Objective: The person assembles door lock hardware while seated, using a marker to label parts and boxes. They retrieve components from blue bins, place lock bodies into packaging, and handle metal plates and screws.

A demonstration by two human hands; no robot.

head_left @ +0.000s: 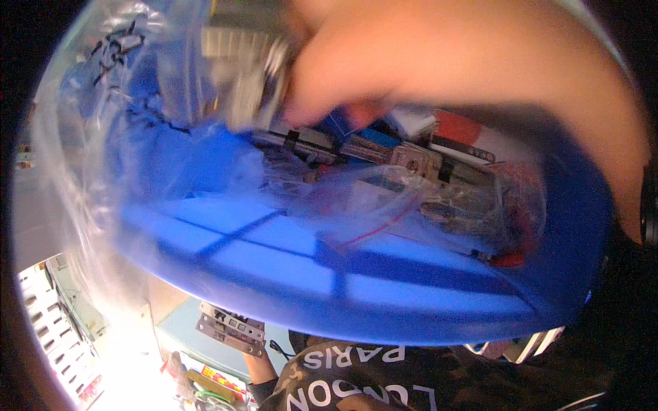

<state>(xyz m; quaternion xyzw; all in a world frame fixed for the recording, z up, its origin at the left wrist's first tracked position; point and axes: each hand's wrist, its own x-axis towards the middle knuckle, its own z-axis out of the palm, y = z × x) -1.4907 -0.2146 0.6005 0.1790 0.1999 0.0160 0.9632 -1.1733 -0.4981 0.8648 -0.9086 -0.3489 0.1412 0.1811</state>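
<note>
My right hand reaches in from the right, large and smeared by motion. Its fingers close against a clear plastic bag with pale grey, ridged contents I cannot make out. Just beneath lies a blue bin filled with bagged parts and small boxes. Down by my body, my left hand grips perforated metal strips, stacked together; most of its fingers are hidden behind them.
Clear plastic film with dark marks bulges along the left side. Inside the bin sit a red and white box and a zip bag with a red seal. A white slotted panel stands lower left, beside a bright glare.
</note>
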